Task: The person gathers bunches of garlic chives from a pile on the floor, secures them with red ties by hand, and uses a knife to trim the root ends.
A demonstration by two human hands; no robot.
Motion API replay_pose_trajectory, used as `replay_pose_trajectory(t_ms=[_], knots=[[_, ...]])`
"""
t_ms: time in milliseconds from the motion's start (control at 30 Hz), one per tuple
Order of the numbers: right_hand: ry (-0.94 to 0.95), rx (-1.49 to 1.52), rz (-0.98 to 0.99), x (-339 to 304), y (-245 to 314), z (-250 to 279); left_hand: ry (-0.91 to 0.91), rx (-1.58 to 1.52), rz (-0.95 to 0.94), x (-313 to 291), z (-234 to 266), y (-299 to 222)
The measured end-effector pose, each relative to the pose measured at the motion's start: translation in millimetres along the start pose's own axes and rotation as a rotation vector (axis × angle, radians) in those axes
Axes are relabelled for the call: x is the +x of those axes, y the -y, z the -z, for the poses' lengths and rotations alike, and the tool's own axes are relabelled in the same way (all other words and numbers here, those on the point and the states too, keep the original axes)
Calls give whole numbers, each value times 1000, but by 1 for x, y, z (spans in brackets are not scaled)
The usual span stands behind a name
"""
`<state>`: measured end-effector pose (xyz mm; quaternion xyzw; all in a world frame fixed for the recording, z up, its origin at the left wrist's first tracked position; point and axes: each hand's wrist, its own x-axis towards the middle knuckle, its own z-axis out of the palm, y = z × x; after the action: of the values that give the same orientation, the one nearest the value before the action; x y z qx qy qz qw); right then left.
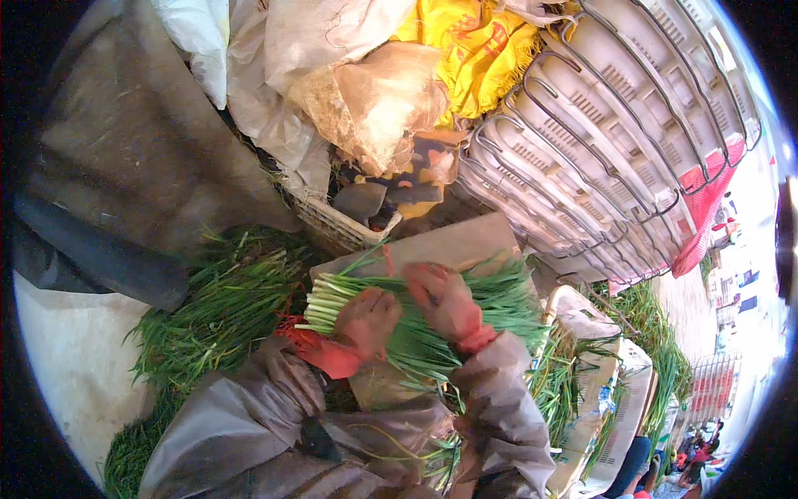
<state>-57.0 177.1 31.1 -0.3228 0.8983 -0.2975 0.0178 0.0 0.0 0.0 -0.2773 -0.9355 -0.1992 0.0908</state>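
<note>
A bunch of long green stalks with pale cut ends, looking like garlic chives (328, 301), lies across a flat board (416, 247) in front of me. Its pale ends point left and its leaves spread to the right. My left hand (366, 320) is closed over the bunch just behind the pale ends. My right hand (438, 298) is over the middle of the bunch with its fingers curled and somewhat blurred; what they hold is hidden. A thin red strip (388, 259) shows between the hands at the bunch's far side. Red cuffs show at both wrists.
Loose green stalks (224, 308) are heaped left of the board. Beyond it stands a pale plastic crate (332, 220) with sacks above. Stacked white crates (573, 158) with metal handles rise at far right. White crates (586, 407) with greens stand at near right.
</note>
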Motion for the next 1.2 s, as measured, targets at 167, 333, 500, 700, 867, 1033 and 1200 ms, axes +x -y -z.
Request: replay_pose_trajectory(t_ms=[167,333,500,700,867,1033,1200], knots=[[390,283,-238,80,34,-30,-220,-6,89,-15,16,-2],[502,-251,21,82,40,-23,125,-77,207,-23,33,-2],[644,16,-415,33,43,5,-324,-331,61,-27,9,7],[182,-173,64,-17,13,-19,-164,-97,3,-3,39,0],[276,322,-218,-8,7,-2,-97,-104,29,-4,14,11],[193,-16,-508,62,-27,-32,100,-25,149,-7,5,15],[235,-302,-355,82,-132,-129,130,-55,133,2,28,1]])
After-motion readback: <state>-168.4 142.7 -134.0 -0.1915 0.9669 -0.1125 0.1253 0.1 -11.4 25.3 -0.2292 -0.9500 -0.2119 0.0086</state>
